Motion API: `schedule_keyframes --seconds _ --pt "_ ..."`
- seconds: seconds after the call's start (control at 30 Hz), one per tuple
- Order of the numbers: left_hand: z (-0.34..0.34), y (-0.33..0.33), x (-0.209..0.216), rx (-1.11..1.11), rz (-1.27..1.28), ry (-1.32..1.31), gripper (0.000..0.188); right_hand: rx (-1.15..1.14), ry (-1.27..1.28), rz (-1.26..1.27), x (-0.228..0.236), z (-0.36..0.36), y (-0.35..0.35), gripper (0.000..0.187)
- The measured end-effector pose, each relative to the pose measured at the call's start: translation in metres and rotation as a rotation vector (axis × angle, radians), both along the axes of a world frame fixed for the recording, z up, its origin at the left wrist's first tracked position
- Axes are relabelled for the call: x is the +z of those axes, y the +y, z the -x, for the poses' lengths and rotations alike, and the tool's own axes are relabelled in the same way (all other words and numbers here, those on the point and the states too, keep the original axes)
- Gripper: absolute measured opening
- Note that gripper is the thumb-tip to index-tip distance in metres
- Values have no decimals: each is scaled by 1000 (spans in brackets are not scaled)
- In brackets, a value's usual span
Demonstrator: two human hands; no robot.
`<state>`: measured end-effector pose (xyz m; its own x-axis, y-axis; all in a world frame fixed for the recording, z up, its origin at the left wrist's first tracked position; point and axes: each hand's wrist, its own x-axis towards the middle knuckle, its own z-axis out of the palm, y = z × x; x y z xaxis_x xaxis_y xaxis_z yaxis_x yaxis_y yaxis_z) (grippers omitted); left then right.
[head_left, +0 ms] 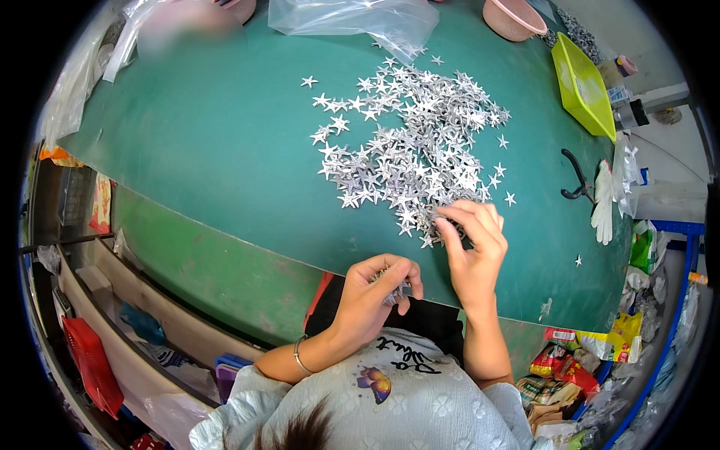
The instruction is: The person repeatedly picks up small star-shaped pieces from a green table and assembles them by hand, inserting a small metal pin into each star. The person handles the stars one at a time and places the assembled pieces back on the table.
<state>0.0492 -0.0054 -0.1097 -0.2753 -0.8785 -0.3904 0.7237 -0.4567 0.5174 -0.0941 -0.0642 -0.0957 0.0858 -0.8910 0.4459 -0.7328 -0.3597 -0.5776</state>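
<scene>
A large heap of silver star-shaped pieces [420, 142] is spread over the green tabletop [202, 135], with a few loose stars around its edges. Curled around a clump of these silver stars [393, 287], my left hand [375, 289] is held at the near table edge, close to my body. My right hand [478, 244] is at the near end of the heap, its thumb and fingertips brought together in a pinch at the stars. What exactly lies between those fingertips is too small to make out.
Pliers with black handles [576, 176] and a white glove [602, 202] lie at the right. A lime-green basket [583, 86] and a pink basket [514, 19] stand farther back. A clear plastic bag [352, 19] lies at the far edge. Shelves with packets [562, 360] flank the lower right.
</scene>
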Motion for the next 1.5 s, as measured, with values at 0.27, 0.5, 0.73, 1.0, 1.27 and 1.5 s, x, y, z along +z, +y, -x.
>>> schedule_keyframes --seconds 0.27,0.5,0.73,1.0,1.27,1.5 --pt "1 -10 12 -29 33 -96 17 88 -701 -304 11 6 29 14" --pt "2 -9 17 -47 125 -208 15 165 -591 -208 20 6 38 15" --pt "2 -9 25 -34 194 -304 17 158 -451 -129 26 8 45 15" --pt "-2 -11 21 -89 458 -443 18 222 -1208 -728 18 11 54 7" --pt "3 -11 24 -40 414 -458 11 220 -1181 -699 15 9 57 7" --pt "-2 -11 16 -74 89 -33 13 -2 -505 -453 10 29 28 15"
